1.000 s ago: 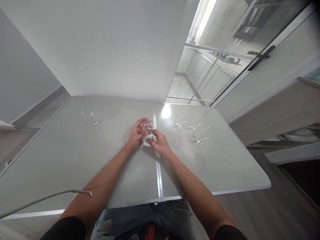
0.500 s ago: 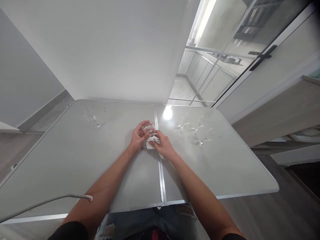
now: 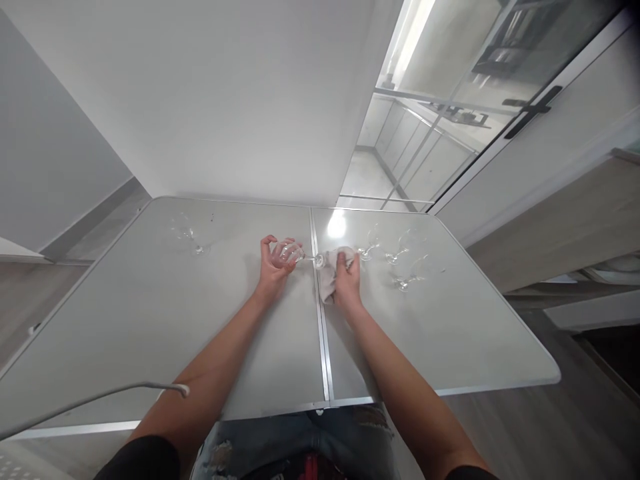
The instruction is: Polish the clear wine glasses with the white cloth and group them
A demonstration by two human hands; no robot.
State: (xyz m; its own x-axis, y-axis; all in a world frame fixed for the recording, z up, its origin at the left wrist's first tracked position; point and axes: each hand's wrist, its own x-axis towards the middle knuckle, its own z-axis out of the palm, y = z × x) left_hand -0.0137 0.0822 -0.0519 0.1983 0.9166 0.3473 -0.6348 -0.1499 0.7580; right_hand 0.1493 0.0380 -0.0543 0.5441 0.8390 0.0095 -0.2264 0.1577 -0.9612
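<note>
My left hand point(image 3: 271, 269) is closed round the bowl of a clear wine glass point(image 3: 289, 252), which lies on its side above the grey table point(image 3: 150, 313) with its stem pointing right. My right hand point(image 3: 346, 280) grips a pale grey cloth point(image 3: 329, 280) that is wrapped over the foot of the glass. Both hands hover over the table's middle seam point(image 3: 320, 320).
Three more clear wine glasses point(image 3: 397, 257) stand to the right of my hands, and one glass point(image 3: 187, 233) stands at the far left. A white wall lies behind the table, and a glass door point(image 3: 450, 113) is at the right. A thin grey cable point(image 3: 100, 397) crosses the near left.
The glass has turned from upright between my hands onto its side. My right hand moved right with the cloth, from the bowl to the foot.
</note>
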